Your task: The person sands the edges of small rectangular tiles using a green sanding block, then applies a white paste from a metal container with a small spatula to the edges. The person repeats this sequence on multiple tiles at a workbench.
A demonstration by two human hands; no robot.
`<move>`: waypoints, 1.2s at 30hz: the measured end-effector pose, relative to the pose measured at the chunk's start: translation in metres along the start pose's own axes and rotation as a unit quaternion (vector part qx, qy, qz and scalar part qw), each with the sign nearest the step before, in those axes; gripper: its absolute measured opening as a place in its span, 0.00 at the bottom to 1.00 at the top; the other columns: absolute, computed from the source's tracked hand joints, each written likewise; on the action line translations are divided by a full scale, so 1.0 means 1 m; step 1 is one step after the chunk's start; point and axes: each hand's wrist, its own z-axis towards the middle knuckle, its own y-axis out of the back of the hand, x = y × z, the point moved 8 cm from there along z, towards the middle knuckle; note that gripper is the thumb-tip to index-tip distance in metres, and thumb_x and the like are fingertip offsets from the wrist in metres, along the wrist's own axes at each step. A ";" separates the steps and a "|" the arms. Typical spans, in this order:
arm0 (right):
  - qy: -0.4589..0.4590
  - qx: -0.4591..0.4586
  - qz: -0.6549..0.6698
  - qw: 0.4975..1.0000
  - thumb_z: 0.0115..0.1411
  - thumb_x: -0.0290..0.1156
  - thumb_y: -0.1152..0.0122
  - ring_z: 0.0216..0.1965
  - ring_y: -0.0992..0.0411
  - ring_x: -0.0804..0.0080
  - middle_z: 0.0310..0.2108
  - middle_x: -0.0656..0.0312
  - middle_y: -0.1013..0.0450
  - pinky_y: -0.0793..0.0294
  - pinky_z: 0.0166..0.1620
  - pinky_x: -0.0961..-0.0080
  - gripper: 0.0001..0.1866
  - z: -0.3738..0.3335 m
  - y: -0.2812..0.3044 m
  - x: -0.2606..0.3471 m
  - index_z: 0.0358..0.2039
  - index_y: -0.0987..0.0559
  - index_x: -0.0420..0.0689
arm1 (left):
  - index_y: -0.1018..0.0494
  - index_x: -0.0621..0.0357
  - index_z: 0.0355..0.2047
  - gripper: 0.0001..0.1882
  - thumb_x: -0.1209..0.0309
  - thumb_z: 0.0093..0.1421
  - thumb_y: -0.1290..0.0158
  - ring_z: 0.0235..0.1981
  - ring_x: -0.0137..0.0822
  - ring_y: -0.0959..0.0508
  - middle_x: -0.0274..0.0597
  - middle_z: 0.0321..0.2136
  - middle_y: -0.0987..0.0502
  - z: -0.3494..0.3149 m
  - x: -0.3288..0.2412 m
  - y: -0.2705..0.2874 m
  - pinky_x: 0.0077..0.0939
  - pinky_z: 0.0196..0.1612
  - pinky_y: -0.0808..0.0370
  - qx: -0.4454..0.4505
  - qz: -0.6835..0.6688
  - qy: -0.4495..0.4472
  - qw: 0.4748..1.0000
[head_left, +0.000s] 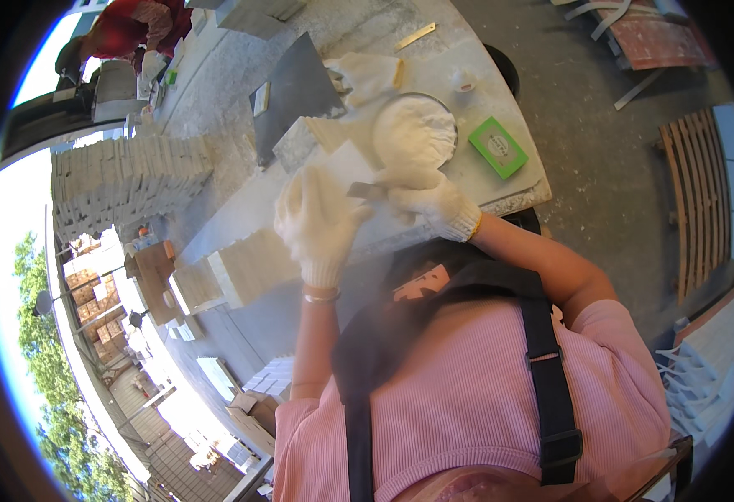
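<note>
Both my hands wear white knit gloves. My left hand [318, 224] rests spread on a long pale stone slab [250, 209] that lies across the dusty workbench [517, 180]. My right hand [432, 201] grips a small metal scraper [365, 191], its blade pointing left toward my left hand. Just beyond my right hand stands a round bowl of white powder or paste [414, 130]. A row of cream stone tiles [245, 269] lies on edge below my left hand.
A tall stack of grey-white tiles [128, 180] stands at the left. A dark slab [296, 88], a spare glove [367, 74], a green box [498, 147] and a small white cup [465, 80] lie on the bench. Another person in red [137, 29] works at the far end.
</note>
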 end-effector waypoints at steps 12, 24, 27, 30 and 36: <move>0.114 -0.115 -0.225 0.961 0.68 0.26 0.38 0.30 0.27 0.80 0.31 0.66 0.23 0.27 0.33 0.82 0.17 -0.010 0.010 0.071 0.56 0.18 0.40 | 0.26 0.60 0.62 0.50 0.51 0.39 0.25 0.61 0.56 0.28 0.52 0.59 0.24 0.002 0.001 0.004 0.50 0.65 0.33 0.009 -0.031 -0.002 0.999; 0.208 -0.007 -0.597 0.775 0.65 0.23 0.35 0.39 0.19 0.74 0.41 0.58 0.15 0.21 0.46 0.77 0.14 -0.035 -0.053 0.095 0.51 0.15 0.40 | 0.25 0.56 0.60 0.48 0.49 0.38 0.24 0.61 0.55 0.28 0.50 0.58 0.24 0.005 -0.002 0.013 0.50 0.64 0.33 0.012 -0.081 0.032 0.996; 0.111 -0.056 -0.456 0.881 0.66 0.22 0.37 0.34 0.23 0.80 0.38 0.63 0.17 0.23 0.42 0.81 0.15 -0.044 -0.034 0.096 0.53 0.15 0.41 | 0.23 0.50 0.49 0.36 0.55 0.38 0.25 0.53 0.49 0.26 0.42 0.49 0.23 0.007 -0.009 0.026 0.46 0.53 0.30 -0.063 -0.072 -0.028 0.995; 0.085 -0.118 -0.438 0.887 0.67 0.21 0.39 0.31 0.28 0.82 0.34 0.65 0.21 0.26 0.38 0.83 0.20 -0.049 -0.016 0.110 0.59 0.19 0.42 | 0.22 0.48 0.43 0.27 0.59 0.42 0.27 0.49 0.45 0.26 0.37 0.46 0.23 0.004 -0.017 0.038 0.43 0.48 0.29 -0.110 -0.062 -0.101 0.987; 0.072 -0.179 -0.426 0.884 0.68 0.23 0.41 0.30 0.28 0.81 0.34 0.63 0.20 0.26 0.38 0.82 0.24 -0.065 0.013 0.132 0.64 0.24 0.40 | 0.19 0.46 0.48 0.22 0.65 0.50 0.32 0.47 0.47 0.20 0.39 0.49 0.18 0.011 0.000 0.042 0.43 0.47 0.22 -0.006 -0.060 -0.121 0.991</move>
